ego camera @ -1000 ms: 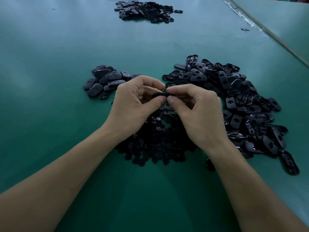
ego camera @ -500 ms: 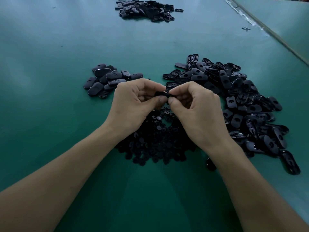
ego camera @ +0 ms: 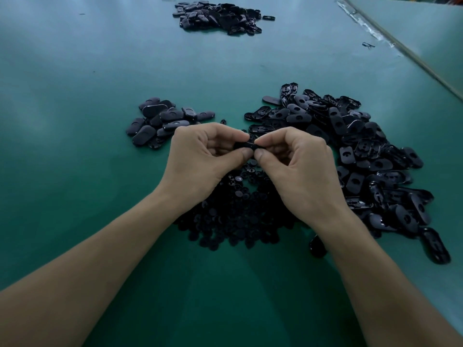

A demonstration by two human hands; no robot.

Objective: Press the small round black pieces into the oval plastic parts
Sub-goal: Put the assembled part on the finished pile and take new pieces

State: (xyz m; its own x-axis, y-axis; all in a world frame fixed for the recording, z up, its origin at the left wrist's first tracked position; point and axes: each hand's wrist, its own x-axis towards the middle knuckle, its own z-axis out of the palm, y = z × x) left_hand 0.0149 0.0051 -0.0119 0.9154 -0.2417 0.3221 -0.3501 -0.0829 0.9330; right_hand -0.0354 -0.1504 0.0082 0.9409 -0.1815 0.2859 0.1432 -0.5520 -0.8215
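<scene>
My left hand [ego camera: 203, 159] and my right hand [ego camera: 298, 169] meet over the middle of the green table, both pinching one black oval plastic part [ego camera: 246, 145] between thumbs and fingers. Most of that part is hidden by my fingertips. Under my hands lies a heap of small round black pieces [ego camera: 235, 216]. A large pile of oval parts with holes [ego camera: 363, 156] spreads to the right. A smaller pile of oval parts [ego camera: 160, 123] sits to the left, beyond my left hand.
A third pile of black parts [ego camera: 220, 18] lies at the far end of the green table [ego camera: 75, 121]. A taped seam and table edge [ego camera: 400, 48] run diagonally at the upper right, with one stray small part [ego camera: 368, 45] beside it.
Both hands have stayed together on the oval part and shifted only slightly; the thumbs keep pressing at its middle.
</scene>
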